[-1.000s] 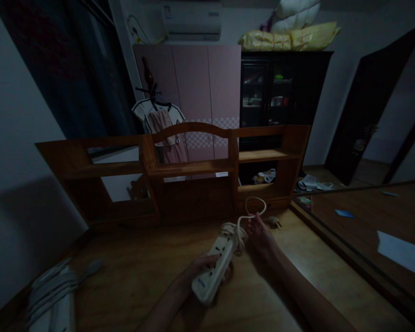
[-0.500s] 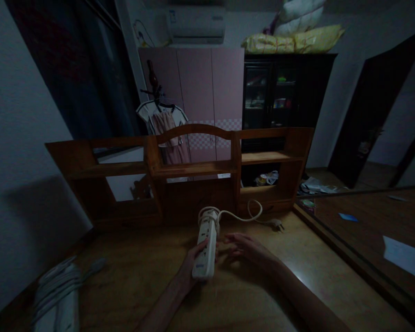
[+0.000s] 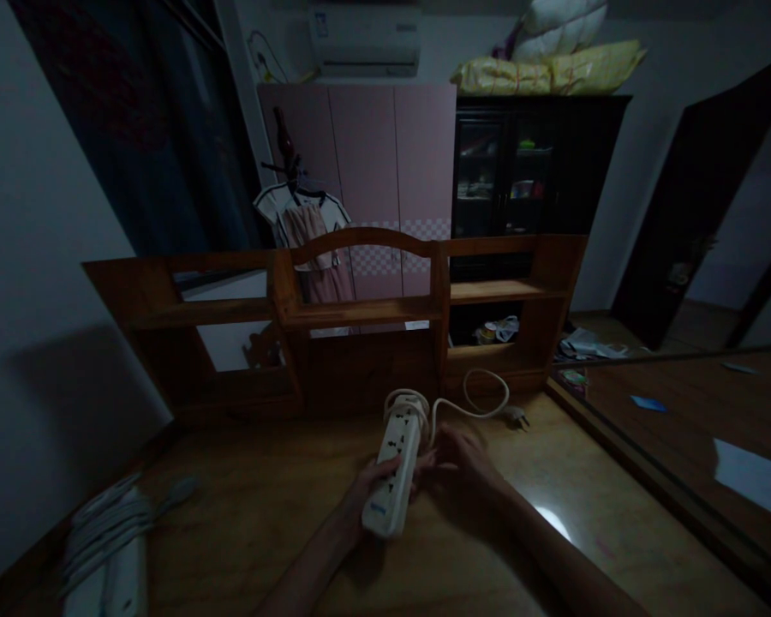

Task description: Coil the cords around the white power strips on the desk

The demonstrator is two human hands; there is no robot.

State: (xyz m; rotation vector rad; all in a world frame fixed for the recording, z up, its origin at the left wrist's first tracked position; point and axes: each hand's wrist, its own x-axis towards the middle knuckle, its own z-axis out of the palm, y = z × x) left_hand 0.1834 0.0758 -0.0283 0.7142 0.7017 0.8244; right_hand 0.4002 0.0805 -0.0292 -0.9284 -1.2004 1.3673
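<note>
Head view: left hand [image 3: 358,495] grips the strip [image 3: 397,447] over the table [image 3: 250,523]'s middle; right hand [image 3: 466,460], curled beside the cord [image 3: 461,407], grip unclear. Slack cord could slip off the strip. The shelf [image 3: 366,314] bars the far edge and could snag the plug [image 3: 517,417]. Second strip [image 3: 116,578]: near left edge.

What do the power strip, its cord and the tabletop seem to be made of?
Power strip: probably hard plastic, off-white and smooth, judging by its straight edges and socket holes.
Cord: likely pale plastic or rubber sheathing, since it bends in smooth loops; dim light hides which.
Tabletop: wood or wood-look laminate, from its warm brown tone; the bright reflection suggests a glossy finish.
</note>
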